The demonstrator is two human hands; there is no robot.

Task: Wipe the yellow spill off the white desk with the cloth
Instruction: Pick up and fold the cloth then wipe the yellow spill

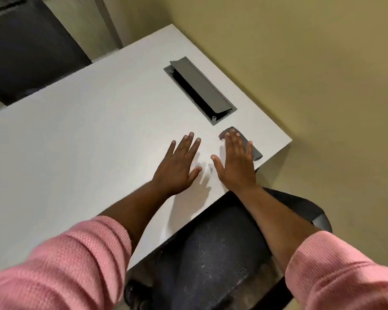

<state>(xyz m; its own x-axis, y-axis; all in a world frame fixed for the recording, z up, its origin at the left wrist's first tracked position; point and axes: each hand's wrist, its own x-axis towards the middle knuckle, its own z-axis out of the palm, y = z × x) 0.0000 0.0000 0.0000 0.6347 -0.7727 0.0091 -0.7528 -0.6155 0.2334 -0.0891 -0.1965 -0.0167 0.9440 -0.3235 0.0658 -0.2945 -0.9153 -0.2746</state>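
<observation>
The white desk (76, 135) fills the left and middle of the head view. A dark grey cloth (257, 153) lies flat near the desk's right corner. My right hand (235, 162) is spread flat, fingers over the cloth, which shows past my fingertips and little finger. Whether the hand touches the cloth I cannot tell. My left hand (179, 166) hovers just left of it, fingers apart, holding nothing, its shadow on the desk. I see no yellow spill on the visible desk surface.
A grey cable hatch (199, 90) with its lid tilted up sits in the desk beyond my hands. A dark office chair seat (222, 253) is below the desk's near edge. A black chair back (27, 54) stands at the far left. Beige floor lies to the right.
</observation>
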